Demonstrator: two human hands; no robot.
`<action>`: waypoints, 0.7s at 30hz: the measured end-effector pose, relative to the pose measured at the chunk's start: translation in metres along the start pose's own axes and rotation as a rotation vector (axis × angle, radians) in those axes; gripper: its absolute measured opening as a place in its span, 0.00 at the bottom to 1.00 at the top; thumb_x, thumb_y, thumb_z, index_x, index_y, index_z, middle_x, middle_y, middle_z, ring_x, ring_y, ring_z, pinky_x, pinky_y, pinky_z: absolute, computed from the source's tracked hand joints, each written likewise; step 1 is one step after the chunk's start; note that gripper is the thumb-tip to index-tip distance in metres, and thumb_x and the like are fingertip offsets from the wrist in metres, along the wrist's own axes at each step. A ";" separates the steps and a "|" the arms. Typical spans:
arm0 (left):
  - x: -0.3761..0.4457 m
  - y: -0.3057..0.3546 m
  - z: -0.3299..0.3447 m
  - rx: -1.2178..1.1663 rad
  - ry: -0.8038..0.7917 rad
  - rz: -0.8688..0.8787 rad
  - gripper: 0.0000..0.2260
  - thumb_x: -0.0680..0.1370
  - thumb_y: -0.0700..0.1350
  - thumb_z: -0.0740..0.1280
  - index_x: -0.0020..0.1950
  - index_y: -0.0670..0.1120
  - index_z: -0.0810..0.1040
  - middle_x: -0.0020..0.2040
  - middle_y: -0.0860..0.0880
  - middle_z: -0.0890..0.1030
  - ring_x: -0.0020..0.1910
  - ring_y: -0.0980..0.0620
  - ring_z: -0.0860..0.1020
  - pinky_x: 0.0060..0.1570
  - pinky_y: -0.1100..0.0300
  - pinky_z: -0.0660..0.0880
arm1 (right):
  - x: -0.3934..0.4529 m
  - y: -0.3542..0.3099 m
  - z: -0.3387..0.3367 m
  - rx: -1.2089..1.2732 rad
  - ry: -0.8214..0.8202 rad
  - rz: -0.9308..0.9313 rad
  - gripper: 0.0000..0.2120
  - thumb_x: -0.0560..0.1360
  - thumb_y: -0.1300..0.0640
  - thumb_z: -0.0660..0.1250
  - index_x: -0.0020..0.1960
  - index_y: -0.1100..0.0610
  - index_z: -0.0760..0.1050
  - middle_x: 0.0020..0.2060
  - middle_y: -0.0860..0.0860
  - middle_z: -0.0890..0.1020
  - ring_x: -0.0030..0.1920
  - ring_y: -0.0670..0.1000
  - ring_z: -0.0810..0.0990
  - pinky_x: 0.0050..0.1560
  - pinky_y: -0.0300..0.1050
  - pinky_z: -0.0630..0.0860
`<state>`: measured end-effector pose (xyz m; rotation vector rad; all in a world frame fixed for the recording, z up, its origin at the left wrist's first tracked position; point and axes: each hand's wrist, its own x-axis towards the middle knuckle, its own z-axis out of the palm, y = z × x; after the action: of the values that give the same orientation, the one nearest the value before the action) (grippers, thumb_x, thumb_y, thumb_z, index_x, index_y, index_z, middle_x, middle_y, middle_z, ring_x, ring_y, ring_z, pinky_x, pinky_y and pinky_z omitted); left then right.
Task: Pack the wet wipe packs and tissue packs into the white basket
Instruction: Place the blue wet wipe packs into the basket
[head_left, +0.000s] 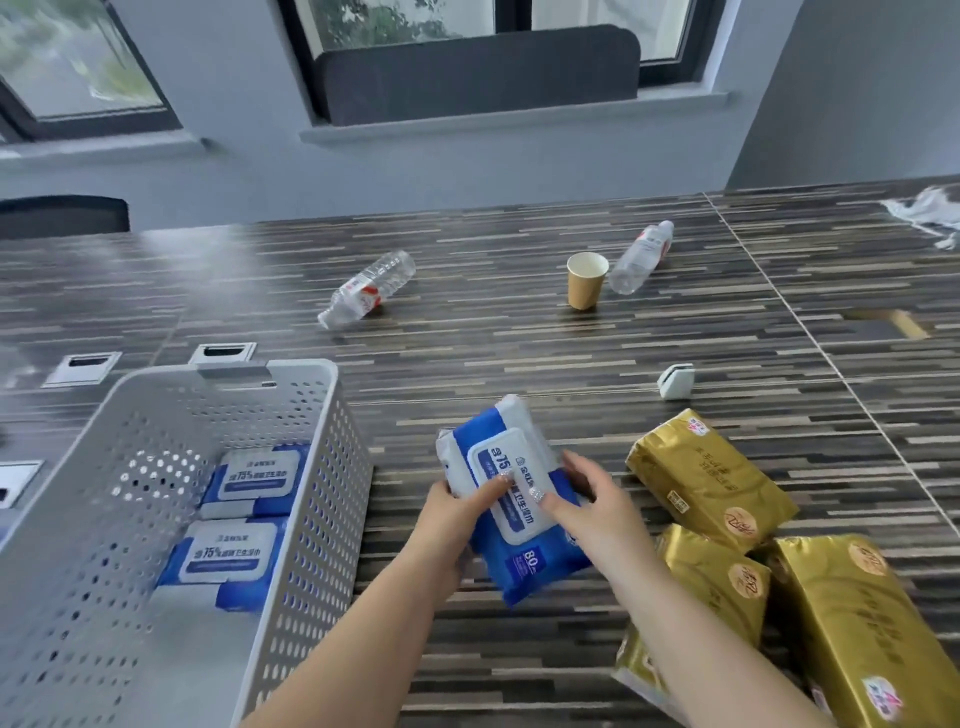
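1. Left hand (457, 512) and right hand (597, 506) both grip one wet wipe pack (511, 493), lifted clear of the table (519, 353); likely for steadiness.
2. White basket (311, 467) just left, two wipe packs (239, 525) lying flat inside; gold tissue packs (727, 525) wait right.

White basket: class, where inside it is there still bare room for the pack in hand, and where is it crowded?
In the white basket, two wet wipe packs lie along the right wall at the far end: crowded there. Bare floor remains beside them toward the left wall and across the near end. Both hands hold a third wet wipe pack outside, right of the basket.
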<state>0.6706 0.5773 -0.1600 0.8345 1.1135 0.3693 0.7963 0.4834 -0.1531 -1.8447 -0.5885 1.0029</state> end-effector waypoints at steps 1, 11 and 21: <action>-0.005 0.003 0.000 -0.087 0.011 0.037 0.17 0.72 0.43 0.73 0.60 0.46 0.74 0.53 0.45 0.84 0.51 0.47 0.82 0.43 0.51 0.81 | -0.006 -0.004 0.000 0.024 0.045 -0.025 0.32 0.73 0.54 0.70 0.73 0.47 0.61 0.68 0.49 0.71 0.62 0.49 0.75 0.41 0.35 0.75; -0.077 0.013 0.008 -0.497 0.011 0.343 0.23 0.66 0.42 0.76 0.60 0.45 0.76 0.53 0.43 0.84 0.51 0.45 0.82 0.47 0.53 0.78 | -0.066 -0.027 0.038 0.615 -0.124 -0.030 0.38 0.60 0.44 0.73 0.68 0.46 0.67 0.61 0.47 0.79 0.63 0.51 0.75 0.68 0.58 0.64; -0.134 0.016 -0.039 -0.458 0.127 0.451 0.10 0.76 0.49 0.66 0.54 0.46 0.79 0.45 0.46 0.84 0.46 0.49 0.81 0.56 0.49 0.77 | -0.086 -0.029 0.035 0.830 -0.210 -0.060 0.47 0.41 0.45 0.84 0.59 0.52 0.75 0.50 0.52 0.86 0.49 0.52 0.85 0.40 0.44 0.82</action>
<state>0.5815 0.5170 -0.0704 0.6496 0.8971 1.0249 0.7205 0.4512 -0.1020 -0.9937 -0.2717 1.1761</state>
